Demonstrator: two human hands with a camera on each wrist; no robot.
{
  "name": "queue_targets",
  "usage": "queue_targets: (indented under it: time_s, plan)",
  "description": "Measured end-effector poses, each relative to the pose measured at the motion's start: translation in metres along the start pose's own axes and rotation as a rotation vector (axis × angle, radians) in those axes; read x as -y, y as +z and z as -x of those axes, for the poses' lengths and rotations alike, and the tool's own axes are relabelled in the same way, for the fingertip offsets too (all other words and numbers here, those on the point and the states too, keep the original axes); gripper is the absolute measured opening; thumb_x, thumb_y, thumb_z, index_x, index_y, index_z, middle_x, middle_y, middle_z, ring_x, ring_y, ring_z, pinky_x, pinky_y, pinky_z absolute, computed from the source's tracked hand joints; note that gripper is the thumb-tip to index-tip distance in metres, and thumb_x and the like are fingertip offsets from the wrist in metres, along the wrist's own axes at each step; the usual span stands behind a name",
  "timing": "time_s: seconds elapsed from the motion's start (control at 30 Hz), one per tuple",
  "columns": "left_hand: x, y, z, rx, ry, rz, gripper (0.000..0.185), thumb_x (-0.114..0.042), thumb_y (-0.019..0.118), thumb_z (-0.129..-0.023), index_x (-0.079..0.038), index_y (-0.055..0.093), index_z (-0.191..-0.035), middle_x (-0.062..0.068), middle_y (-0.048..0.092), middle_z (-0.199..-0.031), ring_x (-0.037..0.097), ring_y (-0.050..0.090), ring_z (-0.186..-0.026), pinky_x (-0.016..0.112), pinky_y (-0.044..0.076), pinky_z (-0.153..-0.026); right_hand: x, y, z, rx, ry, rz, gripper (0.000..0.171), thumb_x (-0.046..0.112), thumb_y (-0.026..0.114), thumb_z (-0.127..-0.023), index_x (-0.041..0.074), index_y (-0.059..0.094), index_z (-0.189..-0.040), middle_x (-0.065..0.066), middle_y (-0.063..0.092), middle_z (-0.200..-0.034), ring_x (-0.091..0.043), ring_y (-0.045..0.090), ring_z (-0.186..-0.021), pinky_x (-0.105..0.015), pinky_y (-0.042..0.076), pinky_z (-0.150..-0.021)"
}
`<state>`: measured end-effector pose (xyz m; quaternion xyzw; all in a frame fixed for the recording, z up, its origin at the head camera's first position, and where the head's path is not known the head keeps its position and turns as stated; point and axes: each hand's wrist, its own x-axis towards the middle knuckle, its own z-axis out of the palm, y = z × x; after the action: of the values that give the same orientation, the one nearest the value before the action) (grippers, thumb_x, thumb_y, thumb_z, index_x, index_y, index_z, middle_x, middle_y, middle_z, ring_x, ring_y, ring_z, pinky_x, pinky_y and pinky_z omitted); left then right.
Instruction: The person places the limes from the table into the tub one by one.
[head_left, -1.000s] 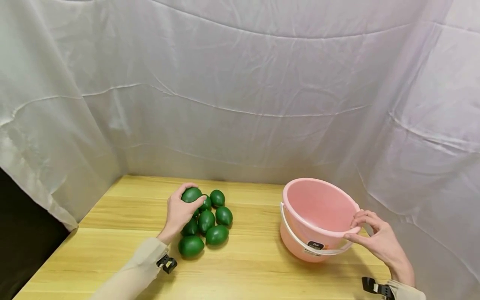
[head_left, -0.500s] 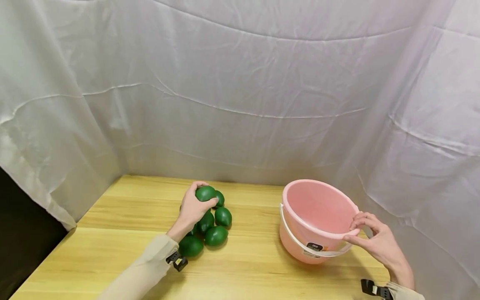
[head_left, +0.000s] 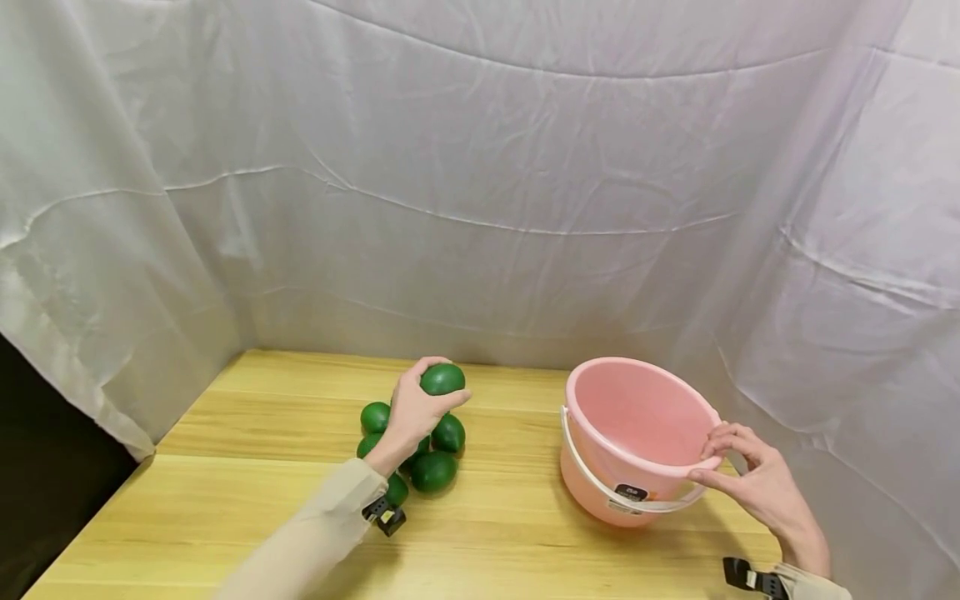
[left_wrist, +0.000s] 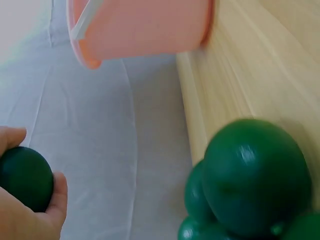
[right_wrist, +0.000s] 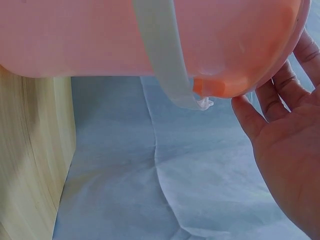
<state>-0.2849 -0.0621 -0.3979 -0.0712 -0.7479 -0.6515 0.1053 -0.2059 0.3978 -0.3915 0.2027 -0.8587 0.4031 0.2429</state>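
The green fruit (head_left: 442, 379) is lifted clear of the heap, above the desk (head_left: 225, 500), with the left hand (head_left: 416, 410) and its fingers curled round it; it looks smooth, firm and light, so I'd judge a wrap round its broad middle holds best. The other green fruits (head_left: 433, 470) lie clustered just below. Over to the right, the right hand (head_left: 753, 483) pinches the rim of the pink bucket (head_left: 600, 492), which tips toward the pile.

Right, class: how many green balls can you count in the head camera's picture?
6: one in the left hand, five in the pile on the table. More may hide behind the hand.
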Motion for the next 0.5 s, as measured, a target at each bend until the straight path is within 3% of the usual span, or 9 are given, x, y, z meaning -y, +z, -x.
queue_targets:
  time_s: [0.3, 0.5]
  plan:
    - [-0.002, 0.026, 0.000, 0.068, 0.037, 0.020, 0.046, -0.011, 0.079, -0.080, -0.031, 0.064, -0.119, 0.009, 0.063, -0.112, 0.022, 0.065, -0.082, 0.036, 0.056, -0.066, 0.001, 0.001, 0.000, 0.008, -0.002, -0.005, 0.030, -0.015, 0.083, -0.062, -0.002, 0.066, -0.083, -0.002, 0.059, -0.100, -0.003, 0.050, -0.106, -0.008, 0.035, -0.097]
    - [-0.002, 0.042, 0.000, 0.104, 0.064, 0.029, 0.046, -0.013, 0.078, -0.080, -0.032, 0.063, -0.119, 0.008, 0.062, -0.115, 0.022, 0.065, -0.086, 0.036, 0.056, -0.069, 0.003, 0.001, 0.000, 0.006, -0.006, -0.005, 0.030, -0.016, 0.082, -0.062, -0.001, 0.066, -0.082, 0.000, 0.060, -0.098, -0.003, 0.050, -0.105, -0.008, 0.036, -0.097]
